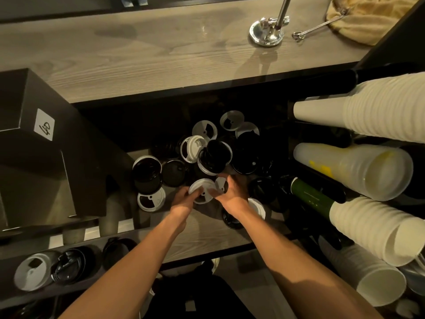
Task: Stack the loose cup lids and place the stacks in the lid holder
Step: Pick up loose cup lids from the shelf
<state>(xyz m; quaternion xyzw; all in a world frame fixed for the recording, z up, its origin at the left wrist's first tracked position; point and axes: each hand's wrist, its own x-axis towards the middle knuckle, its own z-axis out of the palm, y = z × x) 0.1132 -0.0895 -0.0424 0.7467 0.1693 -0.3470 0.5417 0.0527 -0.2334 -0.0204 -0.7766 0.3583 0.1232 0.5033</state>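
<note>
White lid (202,191) held in both hands just above the lower shelf (207,236).

We record the left hand (184,202) with fingers curled round the lid's left rim and the right hand (232,194) pinching its right edge; a second white piece (221,184) sits against the right hand, and we cannot tell whether it is gripped too. Loose lids (213,155), black and white, lie scattered just behind the hands. The lid holder (9,261) at lower left carries stacked lids. Paper cup stacks (379,111) lie on their sides at right; a black box (34,100) with a handwritten label stands at left.
</note>
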